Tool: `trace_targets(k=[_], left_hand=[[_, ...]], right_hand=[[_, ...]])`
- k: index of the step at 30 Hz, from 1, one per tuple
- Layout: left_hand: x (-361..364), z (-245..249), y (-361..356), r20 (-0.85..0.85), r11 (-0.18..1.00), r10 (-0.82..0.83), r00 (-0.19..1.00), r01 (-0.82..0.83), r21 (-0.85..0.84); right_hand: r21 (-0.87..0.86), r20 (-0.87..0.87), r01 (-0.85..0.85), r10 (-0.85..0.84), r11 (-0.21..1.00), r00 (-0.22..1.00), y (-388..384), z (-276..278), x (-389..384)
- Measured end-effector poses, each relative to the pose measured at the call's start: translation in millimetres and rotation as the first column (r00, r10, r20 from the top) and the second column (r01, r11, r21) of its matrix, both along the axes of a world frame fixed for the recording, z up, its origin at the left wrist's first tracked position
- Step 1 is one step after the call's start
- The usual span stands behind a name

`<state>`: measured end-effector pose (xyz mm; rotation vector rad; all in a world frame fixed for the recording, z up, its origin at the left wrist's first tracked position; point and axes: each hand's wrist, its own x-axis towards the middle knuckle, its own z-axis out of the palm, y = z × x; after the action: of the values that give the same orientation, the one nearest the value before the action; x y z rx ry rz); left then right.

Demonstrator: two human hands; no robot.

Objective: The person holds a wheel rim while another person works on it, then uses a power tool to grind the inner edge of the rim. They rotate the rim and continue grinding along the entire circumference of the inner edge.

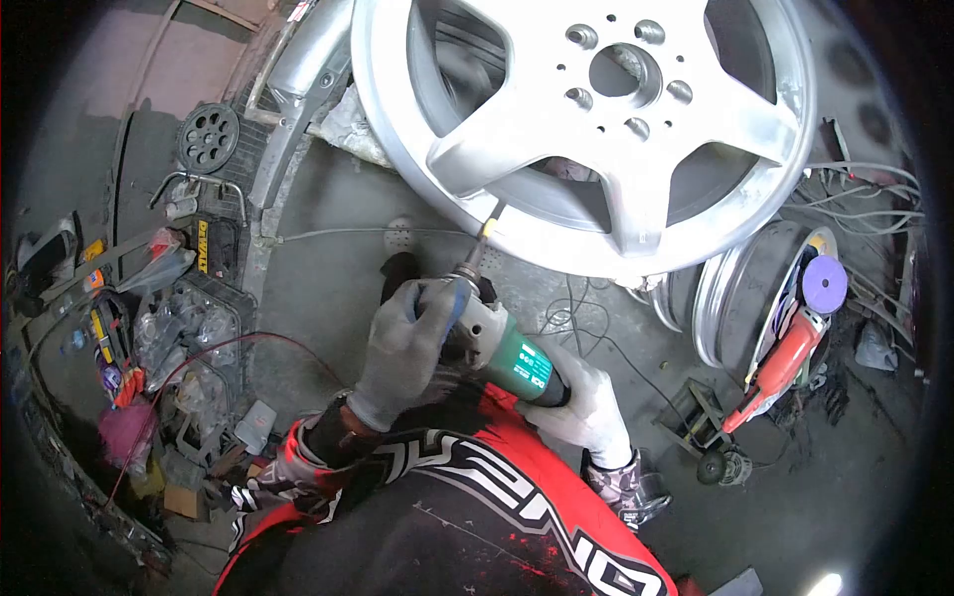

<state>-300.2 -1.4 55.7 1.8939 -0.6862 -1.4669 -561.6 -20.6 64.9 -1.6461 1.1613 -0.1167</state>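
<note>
My left hand (409, 338), in a grey glove, wraps round the front end of a green and grey die grinder (517, 360). Closed round the dark rear of its body is my right hand (584, 409), in a paler glove. The grinder points up and away from me, and its slim bit overlaps the lower left edge of a silver alloy wheel (651, 169) in this view. That wheel has broad spokes, several bolt holes and a round centre bore, and its top runs out of the frame.
At right, a second wheel rim (740, 283) stands beside a red power tool (785, 363) with a purple disc (825, 285). A cable (651, 377) crosses the floor. On the left are a crate of plastic bags (204, 333) and a black slotted disc (209, 137).
</note>
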Motion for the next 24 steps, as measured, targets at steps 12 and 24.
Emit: trace_targets(k=[12,24], left_hand=[[-4.4,-0.3,7.2,0.116,0.985,-0.019,0.993,0.039,-0.171],[-18.4,-4.6,6.3,-0.110,0.989,0.070,0.991,-0.084,-0.123]], right_hand=[[0.053,-0.039,-0.024,0.026,0.998,0.999,-7.4,1.5,-3.9],[0.067,-0.064,-0.035,0.039,0.997,0.997,-9.0,7.1,-16.0]])
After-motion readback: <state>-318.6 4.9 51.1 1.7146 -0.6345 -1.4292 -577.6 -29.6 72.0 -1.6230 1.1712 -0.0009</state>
